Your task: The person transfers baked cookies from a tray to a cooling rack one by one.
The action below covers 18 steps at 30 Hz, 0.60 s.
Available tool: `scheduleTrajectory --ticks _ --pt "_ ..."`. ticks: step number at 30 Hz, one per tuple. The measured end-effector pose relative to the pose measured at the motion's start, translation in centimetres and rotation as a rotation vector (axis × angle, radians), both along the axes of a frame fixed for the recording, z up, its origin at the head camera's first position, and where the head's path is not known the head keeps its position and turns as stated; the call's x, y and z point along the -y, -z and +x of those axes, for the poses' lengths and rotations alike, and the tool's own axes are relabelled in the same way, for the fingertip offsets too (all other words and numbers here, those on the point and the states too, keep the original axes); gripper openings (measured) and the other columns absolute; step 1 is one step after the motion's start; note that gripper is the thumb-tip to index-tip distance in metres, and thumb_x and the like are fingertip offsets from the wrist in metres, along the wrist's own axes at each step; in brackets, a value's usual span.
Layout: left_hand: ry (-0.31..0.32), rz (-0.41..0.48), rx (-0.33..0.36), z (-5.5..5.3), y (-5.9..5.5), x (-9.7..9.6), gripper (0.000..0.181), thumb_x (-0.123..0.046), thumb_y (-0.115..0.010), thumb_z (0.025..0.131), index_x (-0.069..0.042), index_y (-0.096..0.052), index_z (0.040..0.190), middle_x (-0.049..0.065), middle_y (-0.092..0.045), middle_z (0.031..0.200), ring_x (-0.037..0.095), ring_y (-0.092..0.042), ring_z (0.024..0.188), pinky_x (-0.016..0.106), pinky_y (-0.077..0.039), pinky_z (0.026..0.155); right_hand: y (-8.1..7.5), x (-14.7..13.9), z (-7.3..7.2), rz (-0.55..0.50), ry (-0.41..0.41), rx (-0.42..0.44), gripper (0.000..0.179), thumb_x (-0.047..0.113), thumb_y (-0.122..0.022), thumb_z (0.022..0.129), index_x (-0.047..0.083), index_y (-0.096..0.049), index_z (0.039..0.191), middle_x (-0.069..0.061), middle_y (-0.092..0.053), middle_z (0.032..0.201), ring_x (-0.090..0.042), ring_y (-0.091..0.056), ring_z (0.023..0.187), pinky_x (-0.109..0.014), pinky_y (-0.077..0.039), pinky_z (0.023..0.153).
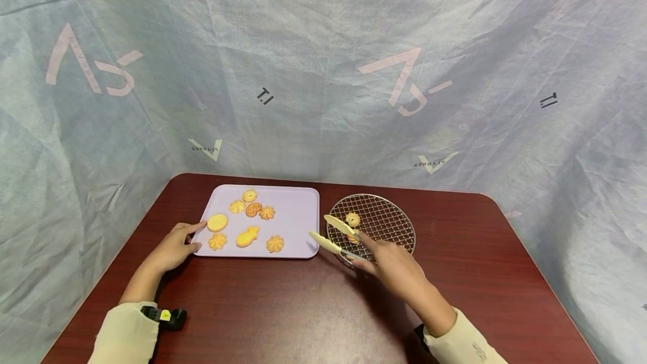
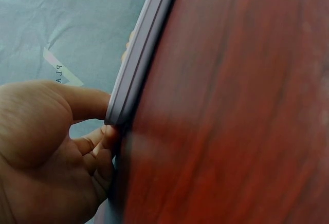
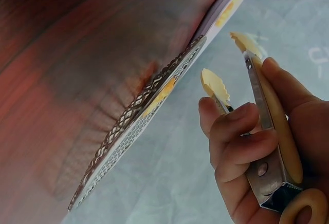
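Observation:
My left hand (image 1: 174, 249) pinches the near left corner of a pale lilac tray (image 1: 298, 212); in the left wrist view the thumb and curled fingers meet at its rim. Several cookies lie on the tray, among them a round one (image 1: 217, 222), a fish-shaped one (image 1: 247, 236) and a flower-shaped one (image 1: 275, 244). My right hand (image 1: 396, 268) grips a pair of tongs (image 3: 267, 172) with cream tips and metal arms. The tips stand apart with nothing between them, above the gap between the tray and a round wire rack (image 1: 389, 223). Two cookies sit on the rack, a ring-shaped one (image 1: 352, 219) and one partly hidden by the tongs.
Both tray and rack stand near the far edge of a dark red wooden table (image 1: 283, 308). Behind and beside it hang grey-blue cloth sheets (image 1: 313, 72) with printed marks. A dark band with a small device (image 1: 172, 318) is on the left wrist.

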<state>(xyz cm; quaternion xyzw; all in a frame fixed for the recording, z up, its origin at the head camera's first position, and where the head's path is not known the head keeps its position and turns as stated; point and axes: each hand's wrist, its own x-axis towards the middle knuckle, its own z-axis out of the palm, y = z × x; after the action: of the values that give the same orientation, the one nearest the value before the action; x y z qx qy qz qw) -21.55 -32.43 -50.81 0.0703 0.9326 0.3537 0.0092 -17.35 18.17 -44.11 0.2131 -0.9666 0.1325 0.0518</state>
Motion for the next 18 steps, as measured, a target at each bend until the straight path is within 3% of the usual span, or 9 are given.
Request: scheduleTrajectory --ticks 8,18 --pt "-0.007 0.002 -0.021 0.1 0.2 0.0 0.053 0.006 -0.064 0.092 0.014 -0.05 0.143 0.028 -0.048 0.112 0.028 -0.047 0.088 0.032 -0.039 0.071 0.1 0.8 -0.4 0.013 -0.043 -0.033 0.067 0.046 -0.073 0.092 0.009 -0.059 0.146 -0.013 -0.073 0.094 -0.031 -0.072 0.082 -0.046 -0.057 0.07" --pt "-0.005 0.0 0.002 0.0 -0.1 -0.1 0.054 0.005 -0.065 0.094 0.014 -0.049 0.144 0.029 -0.048 0.114 0.029 -0.047 0.09 0.032 -0.039 0.072 0.2 2.2 -0.8 0.011 -0.082 -0.015 0.063 0.044 -0.075 0.092 0.011 -0.061 0.144 -0.014 -0.073 0.094 -0.029 -0.07 0.076 -0.044 -0.056 0.065"
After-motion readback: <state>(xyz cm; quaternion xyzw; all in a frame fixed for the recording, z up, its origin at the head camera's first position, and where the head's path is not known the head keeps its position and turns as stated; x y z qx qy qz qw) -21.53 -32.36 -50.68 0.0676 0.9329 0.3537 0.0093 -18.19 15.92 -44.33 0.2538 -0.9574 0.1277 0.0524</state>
